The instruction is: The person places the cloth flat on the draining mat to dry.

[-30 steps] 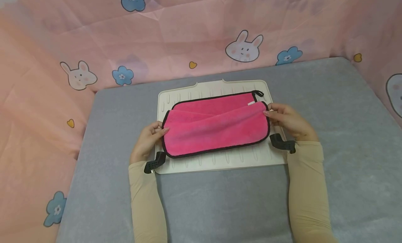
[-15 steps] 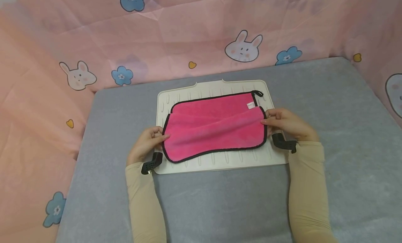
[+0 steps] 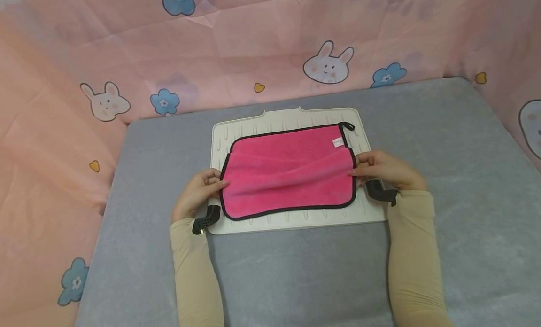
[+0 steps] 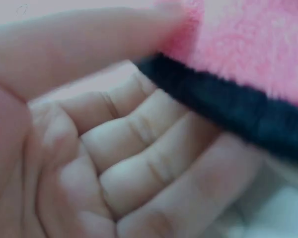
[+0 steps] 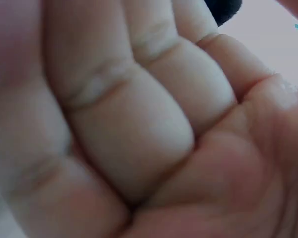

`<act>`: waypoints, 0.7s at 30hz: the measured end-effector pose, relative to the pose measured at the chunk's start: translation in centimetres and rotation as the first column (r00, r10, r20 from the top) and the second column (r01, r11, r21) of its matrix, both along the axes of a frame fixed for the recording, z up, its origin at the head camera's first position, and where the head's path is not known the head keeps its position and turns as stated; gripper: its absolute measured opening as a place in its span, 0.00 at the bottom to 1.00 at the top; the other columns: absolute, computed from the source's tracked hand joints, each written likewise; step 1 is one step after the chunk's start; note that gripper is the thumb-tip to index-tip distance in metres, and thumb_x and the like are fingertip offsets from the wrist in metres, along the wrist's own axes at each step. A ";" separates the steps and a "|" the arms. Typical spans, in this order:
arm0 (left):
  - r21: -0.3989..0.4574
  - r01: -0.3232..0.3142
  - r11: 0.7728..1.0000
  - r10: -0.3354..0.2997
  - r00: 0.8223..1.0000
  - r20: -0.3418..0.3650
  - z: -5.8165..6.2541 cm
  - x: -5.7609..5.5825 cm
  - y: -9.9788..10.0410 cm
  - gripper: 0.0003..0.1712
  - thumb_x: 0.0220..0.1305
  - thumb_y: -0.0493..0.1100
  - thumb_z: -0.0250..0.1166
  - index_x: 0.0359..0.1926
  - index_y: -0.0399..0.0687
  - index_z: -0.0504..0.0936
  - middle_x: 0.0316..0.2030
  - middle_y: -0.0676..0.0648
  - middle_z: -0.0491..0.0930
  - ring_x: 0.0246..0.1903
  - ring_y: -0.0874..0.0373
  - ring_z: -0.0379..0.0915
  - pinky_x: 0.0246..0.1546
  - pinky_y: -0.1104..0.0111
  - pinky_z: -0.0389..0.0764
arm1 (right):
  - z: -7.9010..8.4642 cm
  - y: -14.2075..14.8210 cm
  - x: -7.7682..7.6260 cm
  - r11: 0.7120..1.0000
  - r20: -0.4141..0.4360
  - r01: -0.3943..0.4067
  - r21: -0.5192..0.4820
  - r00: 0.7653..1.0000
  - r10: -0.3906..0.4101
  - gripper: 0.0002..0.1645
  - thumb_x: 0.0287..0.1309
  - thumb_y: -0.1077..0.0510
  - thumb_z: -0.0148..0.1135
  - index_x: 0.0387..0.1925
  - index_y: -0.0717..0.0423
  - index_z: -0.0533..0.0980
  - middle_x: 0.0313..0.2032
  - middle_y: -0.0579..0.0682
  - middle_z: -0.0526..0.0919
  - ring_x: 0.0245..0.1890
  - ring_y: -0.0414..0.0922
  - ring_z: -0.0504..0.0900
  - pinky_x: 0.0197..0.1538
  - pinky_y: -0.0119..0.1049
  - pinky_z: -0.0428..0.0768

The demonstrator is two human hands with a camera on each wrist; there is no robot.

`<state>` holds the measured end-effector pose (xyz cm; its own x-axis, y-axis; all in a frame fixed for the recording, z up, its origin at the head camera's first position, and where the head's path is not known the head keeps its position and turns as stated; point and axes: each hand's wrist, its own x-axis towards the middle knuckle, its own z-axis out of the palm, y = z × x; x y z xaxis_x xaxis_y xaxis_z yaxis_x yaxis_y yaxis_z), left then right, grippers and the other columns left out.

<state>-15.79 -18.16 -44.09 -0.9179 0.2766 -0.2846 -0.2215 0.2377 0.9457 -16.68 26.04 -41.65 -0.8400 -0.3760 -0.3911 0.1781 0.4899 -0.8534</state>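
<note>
A pink plush towel (image 3: pixel 287 181) with black edging lies folded over itself on a white ribbed tray (image 3: pixel 296 220). Its near layer covers part of the far layer, where a white label and a black hanging loop show at the right. My left hand (image 3: pixel 198 190) pinches the towel's left edge, thumb on top and fingers underneath. In the left wrist view the thumb (image 4: pixel 89 42) presses the pink pile, with the black edging over the fingertips. On the opposite side my right hand (image 3: pixel 384 169) pinches the right edge. The right wrist view shows mostly its curled fingers (image 5: pixel 124 109).
The tray rests on a table with a grey cloth (image 3: pixel 304 275). Behind and at both sides hangs a pink curtain (image 3: pixel 236 50) printed with rabbits and flowers. Black wrist-camera mounts (image 3: pixel 207 220) sit at both cuffs, close over the tray.
Both hands have drawn the towel's upper layer toward the person, the right hand moving down more. More of the far layer and its white label now show.
</note>
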 end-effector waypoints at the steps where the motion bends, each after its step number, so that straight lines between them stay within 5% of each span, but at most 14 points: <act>1: 0.003 -0.014 1.000 0.014 1.000 -0.005 0.0 -0.1 0.1 0.09 0.64 0.36 0.60 0.39 0.33 0.71 0.23 0.53 0.78 0.21 0.64 0.75 0.27 0.74 0.77 | 0.0 0.0 0.0 1.000 -0.004 0.007 0.004 1.000 -0.007 0.17 0.62 0.57 0.60 0.39 0.71 0.74 0.24 0.55 0.81 0.27 0.48 0.80 0.36 0.37 0.81; 10: -0.067 -0.147 0.987 0.141 0.986 -0.083 0.0 -0.7 2.2 0.15 0.68 0.44 0.57 0.38 0.31 0.76 0.14 0.57 0.68 0.15 0.67 0.61 0.18 0.75 0.62 | 0.0 -0.5 -0.5 0.982 -0.029 0.180 -0.051 0.983 -0.182 0.22 0.66 0.49 0.54 0.33 0.67 0.76 0.25 0.50 0.78 0.27 0.44 0.79 0.35 0.35 0.80; 15: -0.034 -0.142 0.989 0.137 0.985 -0.103 -0.1 -0.8 2.6 0.17 0.70 0.39 0.52 0.48 0.26 0.75 0.27 0.49 0.78 0.26 0.67 0.72 0.28 0.76 0.72 | -0.4 -0.9 -0.7 0.981 -0.075 0.191 -0.044 0.978 -0.193 0.19 0.65 0.55 0.56 0.39 0.72 0.75 0.26 0.45 0.79 0.27 0.40 0.79 0.35 0.32 0.80; 21: 0.013 -0.112 0.994 0.112 0.992 -0.051 0.2 -0.7 3.2 0.21 0.70 0.35 0.46 0.59 0.27 0.69 0.50 0.35 0.74 0.45 0.61 0.69 0.46 0.74 0.70 | -0.5 -0.9 -0.8 0.982 -0.094 0.183 -0.054 0.978 -0.188 0.18 0.66 0.59 0.54 0.42 0.75 0.73 0.27 0.44 0.78 0.28 0.40 0.78 0.36 0.31 0.79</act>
<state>-16.52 -14.96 -43.91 -0.9566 0.1737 -0.2341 -0.1974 0.2048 0.9587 -17.43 25.18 -42.19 -0.9302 -0.2255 -0.2896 0.1764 0.4172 -0.8915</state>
